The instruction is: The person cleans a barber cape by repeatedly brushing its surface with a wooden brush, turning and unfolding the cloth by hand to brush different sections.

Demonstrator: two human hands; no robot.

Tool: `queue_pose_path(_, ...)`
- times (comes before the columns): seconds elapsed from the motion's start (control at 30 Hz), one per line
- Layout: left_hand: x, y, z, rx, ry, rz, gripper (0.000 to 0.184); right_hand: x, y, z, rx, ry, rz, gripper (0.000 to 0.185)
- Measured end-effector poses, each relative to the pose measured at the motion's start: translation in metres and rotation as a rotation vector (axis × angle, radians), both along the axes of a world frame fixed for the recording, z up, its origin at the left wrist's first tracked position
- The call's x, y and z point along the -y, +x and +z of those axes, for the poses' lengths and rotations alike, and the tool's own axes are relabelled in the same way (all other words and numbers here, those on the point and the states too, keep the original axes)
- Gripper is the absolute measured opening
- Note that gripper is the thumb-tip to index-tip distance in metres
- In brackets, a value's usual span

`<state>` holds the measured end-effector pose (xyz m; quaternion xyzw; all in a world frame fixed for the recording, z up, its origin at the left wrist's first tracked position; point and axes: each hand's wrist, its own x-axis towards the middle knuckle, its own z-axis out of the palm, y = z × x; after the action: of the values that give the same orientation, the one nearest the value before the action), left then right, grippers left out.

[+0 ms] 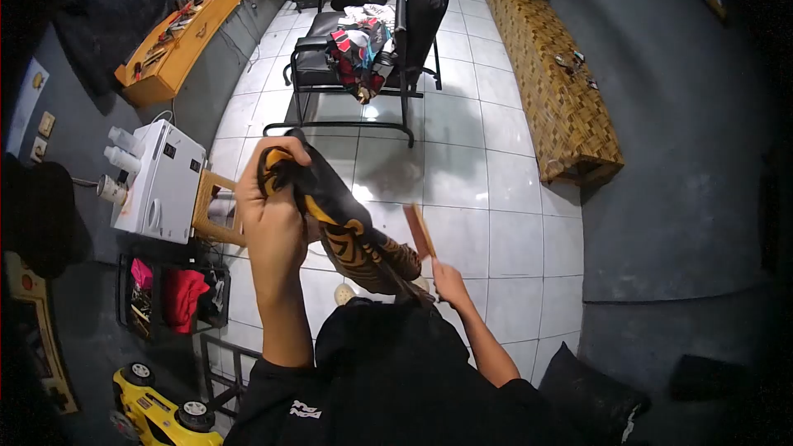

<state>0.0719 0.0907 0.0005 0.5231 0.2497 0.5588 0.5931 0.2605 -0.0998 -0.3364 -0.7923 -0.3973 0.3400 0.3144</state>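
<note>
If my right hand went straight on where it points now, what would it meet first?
Beyond the brush-like tool it holds, your right hand would probably meet the chair's lower bar, across floor tiles; depth is unclear.

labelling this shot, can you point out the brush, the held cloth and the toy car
Brush (418, 232), head view: its reddish side.
Held cloth (355, 258), head view: gold-patterned part.
Toy car (158, 421), head view: its yellow body.

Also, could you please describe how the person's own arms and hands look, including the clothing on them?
Both the left hand and the right hand are bare, with no gloves visible. The forearms are uncovered below the short sleeves of a black shirt, which carries a small white print on its left side.
</note>
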Motion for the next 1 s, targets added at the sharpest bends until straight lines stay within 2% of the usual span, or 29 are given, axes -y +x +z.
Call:
queue_pose_path(0.07,-0.001,0.003,-0.008,-0.01,-0.05,-0.027,0.02,-0.025,-0.013,0.094,-0.781,0.039,-0.266,0.051)
queue_pose_path(0.1,0.002,0.007,-0.01,-0.037,-0.071,-0.032,0.018,-0.035,-0.029,0.146,-1.034,0.23,-0.31,0.044)
queue_pose_path(0.17,0.008,0.015,-0.01,-0.098,-0.049,-0.06,0.011,-0.038,-0.04,0.176,-1.191,0.412,-0.13,0.041)
queue_pose_path(0.2,0.012,0.018,-0.007,-0.114,-0.056,-0.097,0.011,-0.039,-0.048,0.167,-0.806,0.4,-0.018,0.041)
queue_pose_path(0.27,0.015,0.02,-0.004,-0.221,0.027,-0.13,0.012,-0.048,-0.067,0.185,-0.944,0.367,0.054,0.039)
queue_pose_path(0.3,0.017,0.02,-0.003,-0.244,0.076,-0.123,0.016,-0.054,-0.073,0.187,-0.821,0.39,0.147,0.035)
queue_pose_path(0.37,0.012,0.016,-0.005,-0.187,0.152,-0.044,0.02,-0.057,-0.07,0.103,-0.433,0.285,0.253,0.035)
queue_pose_path(0.43,0.012,0.008,0.002,-0.066,0.052,0.025,0.023,-0.041,-0.06,0.017,-0.065,0.087,0.426,0.042)
queue_pose_path(0.47,0.009,0.006,0.004,-0.037,0.081,0.109,0.021,-0.03,-0.053,-0.015,0.122,-0.011,0.502,0.046)
queue_pose_path(0.5,0.008,0.001,0.005,0.135,0.0,0.059,0.02,-0.017,-0.046,-0.037,0.122,-0.233,0.497,0.047)
queue_pose_path(0.53,0.005,-0.004,0.003,0.171,0.001,0.117,0.022,-0.008,-0.038,-0.048,0.122,-0.453,0.49,0.048)
queue_pose_path(0.6,0.002,-0.011,0.001,0.254,-0.011,0.195,0.025,0.011,-0.026,-0.046,0.136,-0.574,0.413,0.05)
queue_pose_path(0.7,0.008,-0.015,0.016,0.069,0.068,0.181,0.035,0.014,-0.011,-0.068,0.191,-0.586,0.285,0.05)
queue_pose_path(0.73,0.008,-0.017,0.014,0.033,0.07,0.204,0.038,0.002,-0.009,-0.041,0.182,-0.561,0.259,0.051)
queue_pose_path(0.8,0.007,-0.015,0.007,-0.036,0.076,0.236,0.045,-0.019,-0.01,0.0,0.106,-0.254,0.147,0.053)
queue_pose_path(0.87,0.012,-0.008,0.008,-0.116,0.132,0.175,0.048,-0.044,-0.027,0.06,-0.144,0.128,-0.04,0.049)
queue_pose_path(0.93,0.017,-0.003,0.002,-0.16,0.126,0.079,0.05,-0.057,-0.048,0.147,-0.761,0.226,-0.155,0.041)
queue_pose_path(0.97,0.02,0.001,-0.001,-0.219,0.148,0.102,0.048,-0.059,-0.06,0.174,-0.814,0.41,-0.071,0.037)
queue_pose_path(1.0,0.021,0.004,-0.004,-0.257,0.215,0.074,0.047,-0.058,-0.068,0.197,-0.79,0.453,-0.001,0.038)
